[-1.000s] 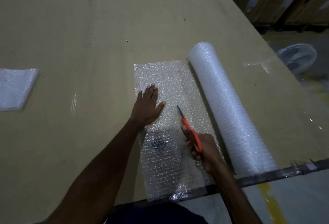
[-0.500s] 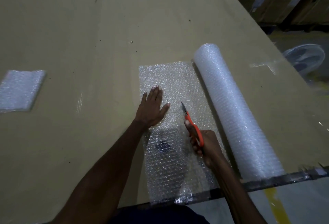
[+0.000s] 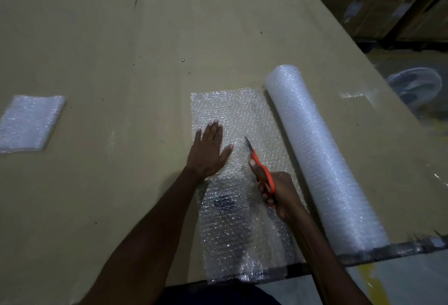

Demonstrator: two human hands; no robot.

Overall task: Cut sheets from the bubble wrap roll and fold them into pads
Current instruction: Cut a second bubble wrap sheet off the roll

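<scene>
On sheet (image 3: 232, 115): left hand (image 3: 208, 151) still spread flat; right hand (image 3: 278, 193) still clasping scissors (image 3: 261, 171), unmoved.

Dim, warm overall light; tabletop (image 3: 121, 62) evenly lit, background near black; small specular glints on bubble wrap roll (image 3: 320, 154); soft shadow left of roll; wide-angle bending at edges; corners soft
</scene>
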